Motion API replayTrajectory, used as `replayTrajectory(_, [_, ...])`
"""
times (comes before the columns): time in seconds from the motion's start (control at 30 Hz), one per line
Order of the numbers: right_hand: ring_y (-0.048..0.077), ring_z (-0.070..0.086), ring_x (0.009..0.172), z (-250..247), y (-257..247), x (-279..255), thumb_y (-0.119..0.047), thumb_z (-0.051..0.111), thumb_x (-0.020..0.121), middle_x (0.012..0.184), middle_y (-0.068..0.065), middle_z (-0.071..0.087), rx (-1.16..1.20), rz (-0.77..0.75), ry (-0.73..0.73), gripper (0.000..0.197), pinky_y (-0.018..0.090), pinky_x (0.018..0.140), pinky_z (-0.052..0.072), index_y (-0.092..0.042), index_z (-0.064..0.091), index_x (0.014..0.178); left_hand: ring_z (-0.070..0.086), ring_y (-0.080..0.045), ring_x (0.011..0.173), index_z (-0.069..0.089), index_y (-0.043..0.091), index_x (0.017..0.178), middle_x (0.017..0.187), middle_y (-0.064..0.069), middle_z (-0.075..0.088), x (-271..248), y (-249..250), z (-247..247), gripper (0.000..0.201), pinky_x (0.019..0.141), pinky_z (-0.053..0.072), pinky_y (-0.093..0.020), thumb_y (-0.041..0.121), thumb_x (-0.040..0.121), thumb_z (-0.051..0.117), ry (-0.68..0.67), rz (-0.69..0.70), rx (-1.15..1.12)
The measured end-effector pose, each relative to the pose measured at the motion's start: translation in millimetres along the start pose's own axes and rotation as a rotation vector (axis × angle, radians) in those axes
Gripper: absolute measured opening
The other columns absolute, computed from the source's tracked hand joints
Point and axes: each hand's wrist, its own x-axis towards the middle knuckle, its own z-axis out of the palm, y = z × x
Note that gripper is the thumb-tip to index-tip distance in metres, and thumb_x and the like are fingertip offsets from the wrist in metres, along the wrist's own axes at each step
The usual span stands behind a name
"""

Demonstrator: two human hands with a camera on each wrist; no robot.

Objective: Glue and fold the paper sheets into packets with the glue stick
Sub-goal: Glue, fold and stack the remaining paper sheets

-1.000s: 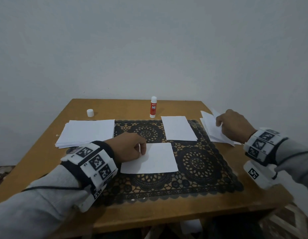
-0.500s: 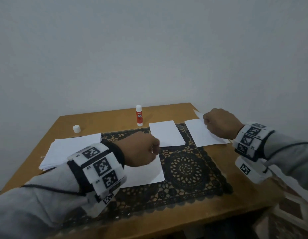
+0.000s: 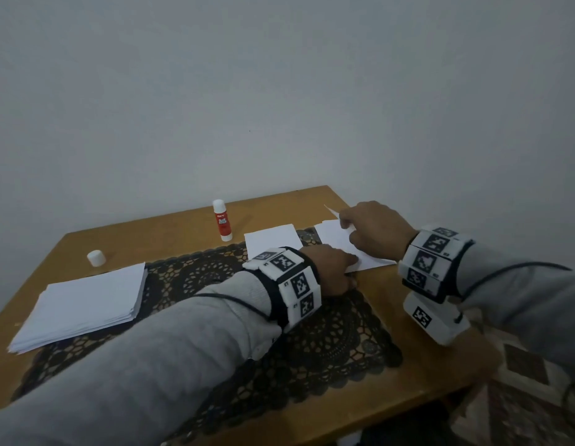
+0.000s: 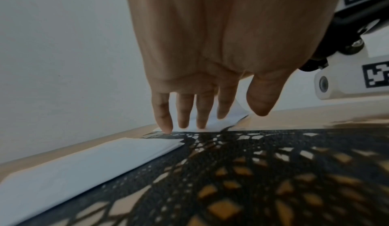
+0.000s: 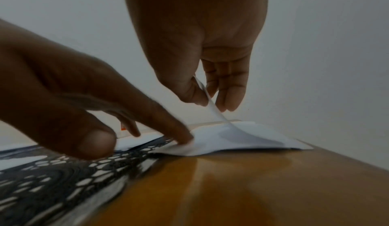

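Loose white sheets (image 3: 371,259) lie in a small pile at the table's right edge, partly on the black lace mat (image 3: 328,333). My right hand (image 3: 370,226) (image 5: 210,99) pinches the edge of the top sheet (image 5: 220,114) between thumb and fingers and curls it upward. My left hand (image 3: 331,268) (image 4: 202,113) reaches across with straight fingers, and its fingertip (image 5: 186,139) presses the pile's near corner. The red and white glue stick (image 3: 222,220) stands upright at the back, apart from both hands. Its white cap (image 3: 96,257) sits at the back left.
A thick stack of white paper (image 3: 83,304) lies on the left of the wooden table (image 3: 424,365). One single sheet (image 3: 271,241) lies on the mat's far side, just left of my hands. A grey wall stands right behind the table.
My left hand left the sheet in the mat's middle and moved right to the pile. The right hand has raised a sheet's edge. The head view has swung right.
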Motion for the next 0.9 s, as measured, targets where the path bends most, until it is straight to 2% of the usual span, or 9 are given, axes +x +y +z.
replayTrajectory(0.1, [0.026, 0.055, 0.089, -7, 2, 3, -0.007, 0.053, 0.089, 0.109, 0.011, 0.062, 0.083, -0.020, 0.077, 0.036, 0.030, 0.070, 0.038, -0.016, 0.056, 0.124, 0.043, -0.027, 0.129, 0.040, 0.018, 0.143, 0.142, -0.007, 0.046, 8, 2, 2, 0.050, 0.107, 0.038, -0.039, 0.042, 0.099, 0.040, -0.005, 0.003, 0.057])
replayTrajectory(0.17, [0.023, 0.052, 0.076, -17, 3, 5, -0.006, 0.053, 0.087, 0.090, 0.006, 0.061, 0.149, -0.014, 0.150, 0.040, 0.029, 0.065, 0.035, -0.014, 0.052, 0.127, 0.044, -0.027, 0.128, 0.042, 0.017, 0.141, 0.141, -0.007, 0.047, 11, 1, 1, 0.049, 0.105, 0.039, -0.039, 0.041, 0.098, 0.041, -0.013, 0.013, 0.080])
replayTrajectory(0.2, [0.023, 0.051, 0.071, -24, 2, 7, -0.006, 0.054, 0.087, 0.078, 0.001, 0.055, 0.176, -0.006, 0.182, 0.041, 0.029, 0.063, 0.036, -0.012, 0.050, 0.127, 0.044, -0.027, 0.128, 0.042, 0.017, 0.141, 0.141, -0.008, 0.046, 12, 0, 1, 0.049, 0.106, 0.038, -0.040, 0.041, 0.098, 0.042, -0.015, 0.017, 0.080])
replayTrajectory(0.27, [0.023, 0.051, 0.071, -38, 0, 8, -0.008, 0.056, 0.087, 0.070, -0.005, 0.045, 0.234, 0.011, 0.239, 0.042, 0.031, 0.065, 0.039, -0.011, 0.047, 0.127, 0.044, -0.028, 0.128, 0.043, 0.017, 0.141, 0.141, -0.009, 0.044, 12, -1, 1, 0.049, 0.106, 0.039, -0.042, 0.041, 0.098, 0.043, -0.011, 0.022, 0.081])
replayTrajectory(0.4, [0.024, 0.052, 0.074, -60, -6, 6, -0.009, 0.057, 0.085, 0.073, -0.002, 0.050, 0.338, -0.002, 0.399, 0.035, 0.031, 0.069, 0.042, -0.009, 0.052, 0.120, 0.046, -0.031, 0.124, 0.043, 0.019, 0.140, 0.137, -0.010, 0.042, 10, 0, 4, 0.049, 0.103, 0.041, -0.045, 0.041, 0.097, 0.043, 0.001, 0.005, 0.057])
replayTrajectory(0.57, [0.020, 0.053, 0.076, -78, -20, -4, -0.014, 0.054, 0.082, 0.087, 0.004, 0.062, 0.389, -0.117, 0.571, 0.023, 0.028, 0.067, 0.037, -0.007, 0.063, 0.102, 0.045, -0.033, 0.124, 0.041, 0.019, 0.142, 0.137, -0.012, 0.040, 10, 1, 4, 0.050, 0.103, 0.041, -0.046, 0.043, 0.097, 0.041, -0.037, -0.017, 0.052])
replayTrajectory(0.63, [0.017, 0.051, 0.075, -87, -26, -7, -0.016, 0.052, 0.081, 0.086, 0.001, 0.061, 0.388, -0.134, 0.608, 0.021, 0.024, 0.063, 0.034, -0.008, 0.063, 0.098, 0.045, -0.032, 0.125, 0.040, 0.019, 0.142, 0.137, -0.012, 0.040, 10, 2, 5, 0.050, 0.103, 0.041, -0.046, 0.042, 0.098, 0.041, -0.043, -0.027, 0.045])
replayTrajectory(0.73, [0.013, 0.049, 0.069, -97, -32, -11, -0.010, 0.057, 0.084, 0.080, -0.002, 0.059, 0.425, -0.136, 0.636, 0.011, 0.009, 0.059, 0.031, -0.008, 0.062, 0.093, 0.047, -0.031, 0.121, 0.044, 0.017, 0.138, 0.133, -0.012, 0.043, 9, 1, 9, 0.046, 0.101, 0.042, -0.046, 0.039, 0.097, 0.042, -0.034, -0.027, 0.008])
replayTrajectory(0.9, [0.006, 0.048, 0.062, -97, -44, -18, -0.010, 0.059, 0.086, 0.070, -0.007, 0.053, 0.489, -0.163, 0.678, 0.002, 0.008, 0.057, 0.034, -0.011, 0.058, 0.088, 0.048, -0.030, 0.121, 0.046, 0.020, 0.135, 0.130, -0.010, 0.044, 6, 0, 15, 0.044, 0.099, 0.043, -0.048, 0.040, 0.096, 0.042, -0.013, -0.031, -0.050])
